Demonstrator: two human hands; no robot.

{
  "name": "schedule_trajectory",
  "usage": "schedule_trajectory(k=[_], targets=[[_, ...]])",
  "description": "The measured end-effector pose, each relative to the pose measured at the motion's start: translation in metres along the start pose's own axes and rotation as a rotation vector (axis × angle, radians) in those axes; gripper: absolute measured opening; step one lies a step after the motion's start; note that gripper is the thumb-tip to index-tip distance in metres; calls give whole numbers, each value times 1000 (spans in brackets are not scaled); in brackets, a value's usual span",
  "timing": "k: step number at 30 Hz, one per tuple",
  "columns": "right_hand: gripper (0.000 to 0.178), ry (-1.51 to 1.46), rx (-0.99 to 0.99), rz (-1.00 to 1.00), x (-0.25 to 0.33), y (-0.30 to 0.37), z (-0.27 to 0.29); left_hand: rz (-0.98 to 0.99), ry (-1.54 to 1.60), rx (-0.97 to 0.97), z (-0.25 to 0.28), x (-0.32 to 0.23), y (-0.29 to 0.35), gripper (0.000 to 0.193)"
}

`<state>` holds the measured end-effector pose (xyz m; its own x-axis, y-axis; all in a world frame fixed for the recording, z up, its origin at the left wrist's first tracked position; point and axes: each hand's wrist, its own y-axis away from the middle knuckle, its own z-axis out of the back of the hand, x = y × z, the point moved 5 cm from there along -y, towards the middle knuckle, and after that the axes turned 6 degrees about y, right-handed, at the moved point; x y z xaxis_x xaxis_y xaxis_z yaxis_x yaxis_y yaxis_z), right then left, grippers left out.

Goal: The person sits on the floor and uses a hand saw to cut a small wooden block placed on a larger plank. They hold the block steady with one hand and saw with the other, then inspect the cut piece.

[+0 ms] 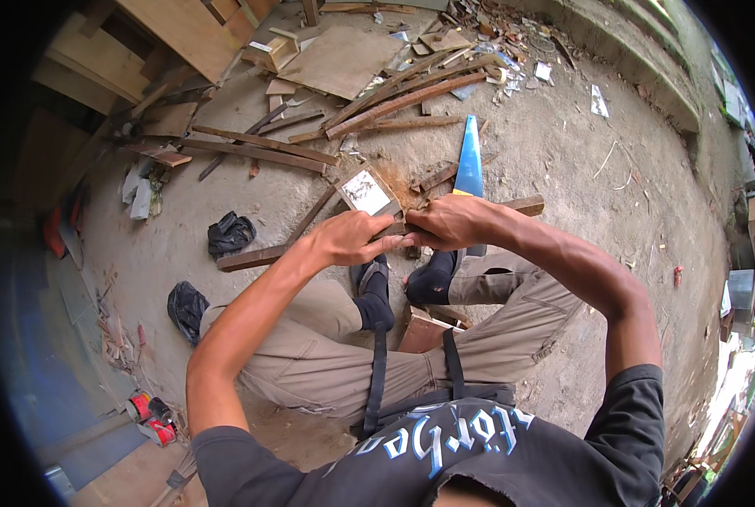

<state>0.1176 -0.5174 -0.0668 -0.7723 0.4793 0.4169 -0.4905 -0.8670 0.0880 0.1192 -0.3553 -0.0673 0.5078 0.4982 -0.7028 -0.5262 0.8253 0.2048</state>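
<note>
My left hand [354, 237] and my right hand [452, 221] meet in front of my feet, fingers curled in on a short stretch of dark wooden strip [392, 228]. Both appear closed on it; the fingertips partly hide it. A square block with a white top [366, 193] lies just beyond my left hand. Past my right hand a handsaw [470, 160] rests with its blue blade pointing away, its handle mostly hidden behind my hand and forearm. Wooden lengths show to the left [255, 258] and right [525, 205] of my hands; whether they are one piece is hidden.
Long wooden strips [407, 108] and a flat board [344, 61] lie farther off, among scraps. Black plastic bags [230, 234] sit at the left. A reddish-brown wooden piece [423, 331] lies between my legs. A concrete step [640, 63] edges the far right.
</note>
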Motion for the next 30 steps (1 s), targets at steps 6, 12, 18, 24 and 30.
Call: schedule_trajectory(k=[6,12,18,24,30], targets=[[41,39,-92,-144,-39,59,5,1,67,-99,3,18,62,36],[44,116,36,-430,-112,66,-37,29,383,-475,63,47,39,57],[35,-110,-252,-294,-106,-9,-53,86,916,-541,46,75,45,57],[29,-74,-397,-247,-128,-64,-63,108,984,-622,59,89,43,56],[23,-477,-352,-388,-109,-71,-87,149,990,-673,56,104,55,55]])
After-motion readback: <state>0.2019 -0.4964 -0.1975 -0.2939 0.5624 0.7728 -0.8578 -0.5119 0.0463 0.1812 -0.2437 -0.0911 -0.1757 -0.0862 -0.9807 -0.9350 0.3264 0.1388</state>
